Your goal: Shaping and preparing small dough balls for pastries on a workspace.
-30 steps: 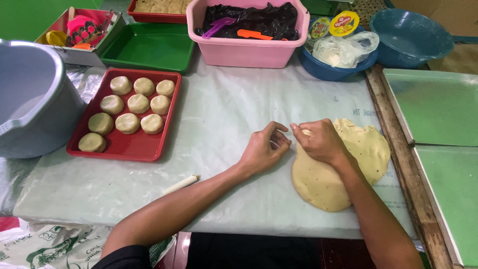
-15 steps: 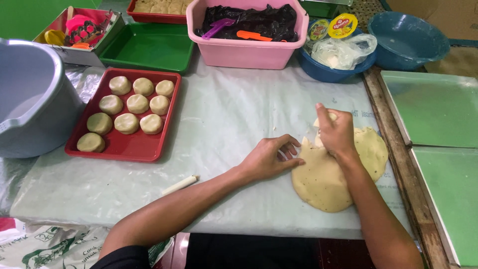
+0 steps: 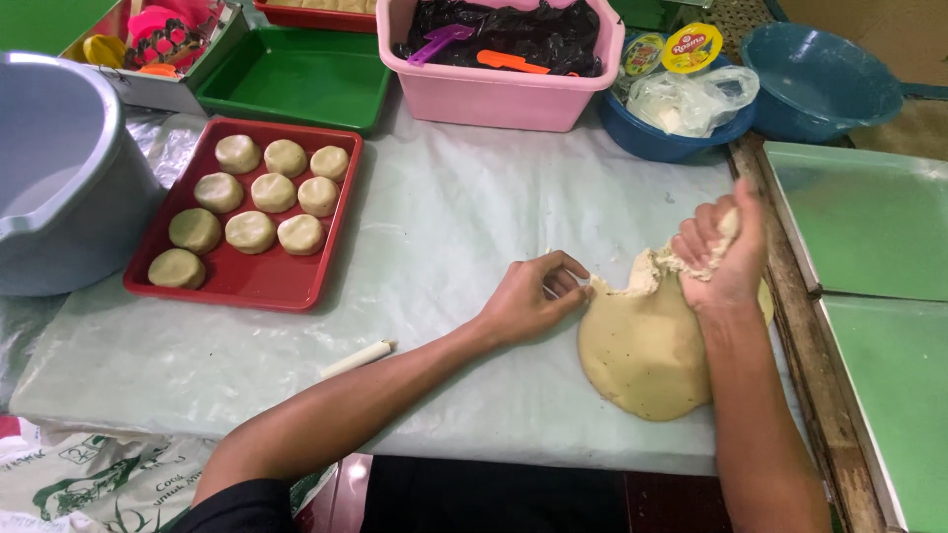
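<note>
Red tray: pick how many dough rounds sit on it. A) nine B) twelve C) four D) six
A: the red tray holds nine dough rounds in three rows of three, left of the left hand, which rests at the edge of the big flat dough, while the right hand pulls up a piece of it.

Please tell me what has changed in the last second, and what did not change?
The right hand closed on a piece of the dough slab and pulled it up, tearing the top edge. The left hand shifted to press the slab's left edge. The red tray of dough discs stayed as it was.
</note>
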